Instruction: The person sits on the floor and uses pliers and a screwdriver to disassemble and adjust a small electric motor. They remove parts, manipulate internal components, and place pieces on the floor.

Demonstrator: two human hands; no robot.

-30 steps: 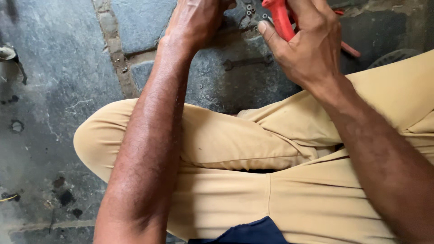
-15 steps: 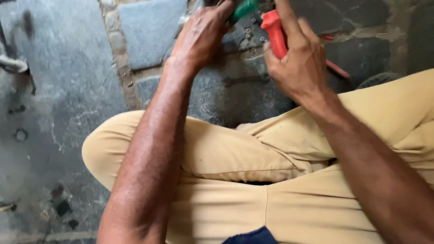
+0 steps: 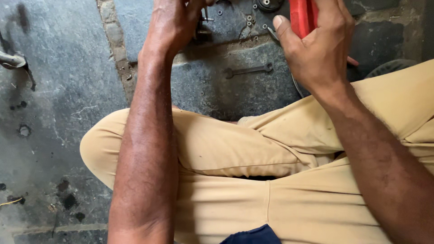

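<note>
Right hand (image 3: 318, 49) is closed around a red-handled tool (image 3: 302, 17), thumb laid along its left side, fingers wrapped over the right; the working end runs off the top edge at 12 o'clock and cannot be seen. A second red handle tip (image 3: 352, 61) shows past the wrist at 3 o'clock of the hand.

Left hand (image 3: 176, 20) is at 11 o'clock of the picture, fingers curled downward onto small metal parts (image 3: 204, 20) on the stone floor (image 3: 68, 90). Whether it grips anything I cannot tell; the fingertips are cut off by the frame edge.

A small open-ended spanner (image 3: 248, 70) lies flat on the floor between the two hands, untouched. Loose nuts and washers (image 3: 249, 20) are scattered near 12 o'clock, beside a round black part (image 3: 270, 4).

Change since half a second ago: the green item then visible between the hands is no longer in view, and both hands sit higher in the frame, the view having dropped towards the person's folded legs in tan trousers (image 3: 226, 149). The grip on the red tool is unchanged. Judgement: work on the parts continues, with no release of the tool.
</note>
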